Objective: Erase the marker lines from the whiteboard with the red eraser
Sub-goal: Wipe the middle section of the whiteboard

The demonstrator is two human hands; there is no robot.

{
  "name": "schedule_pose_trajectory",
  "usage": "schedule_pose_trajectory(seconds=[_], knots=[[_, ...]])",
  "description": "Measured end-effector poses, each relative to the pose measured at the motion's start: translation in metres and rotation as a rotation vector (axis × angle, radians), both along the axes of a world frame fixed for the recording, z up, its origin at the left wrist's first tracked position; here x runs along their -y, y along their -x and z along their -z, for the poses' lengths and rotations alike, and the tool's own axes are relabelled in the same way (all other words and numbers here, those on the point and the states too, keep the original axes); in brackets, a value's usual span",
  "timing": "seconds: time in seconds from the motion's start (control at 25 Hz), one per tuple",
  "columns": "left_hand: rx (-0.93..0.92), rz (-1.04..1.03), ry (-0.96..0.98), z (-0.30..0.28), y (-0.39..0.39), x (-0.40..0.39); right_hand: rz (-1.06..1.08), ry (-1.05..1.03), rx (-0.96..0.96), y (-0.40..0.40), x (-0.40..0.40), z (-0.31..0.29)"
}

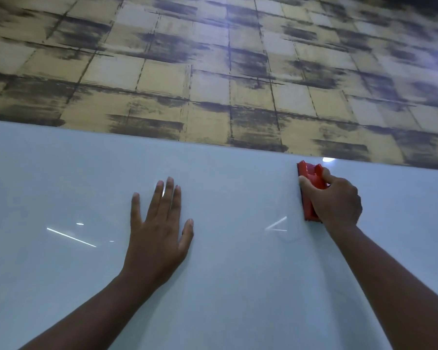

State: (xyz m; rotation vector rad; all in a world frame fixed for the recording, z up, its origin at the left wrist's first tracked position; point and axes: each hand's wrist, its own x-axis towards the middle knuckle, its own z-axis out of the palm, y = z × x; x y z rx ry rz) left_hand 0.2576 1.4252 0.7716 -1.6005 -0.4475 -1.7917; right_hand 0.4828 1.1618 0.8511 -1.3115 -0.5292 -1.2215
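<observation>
The red eraser [310, 192] was gripped by the right hand [335, 200], fingers curled over its moulded back, and was pressed against the whiteboard [238, 286] close to the top edge. The left hand [159, 228] was laid flat on the board, fingers spread wide. No marker lines could be made out. The eraser was judged light and rigid, best held by its ridged back.

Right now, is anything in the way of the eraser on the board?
Nothing visible blocks it. The right hand already grips the red eraser against the whiteboard; the left hand lies flat, well off to the side.
</observation>
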Motion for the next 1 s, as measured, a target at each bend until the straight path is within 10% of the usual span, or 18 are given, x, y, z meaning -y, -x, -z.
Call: schedule_pose_trajectory(seconds=[0.64,1.0], knots=[[-0.022,-0.006,0.045,0.005,0.001,0.001,-0.018,0.585,0.189,0.118,-0.062,0.069],[-0.117,0.062,-0.065,0.032,0.020,-0.009,-0.139,0.202,-0.304,0.024,0.026,0.087]])
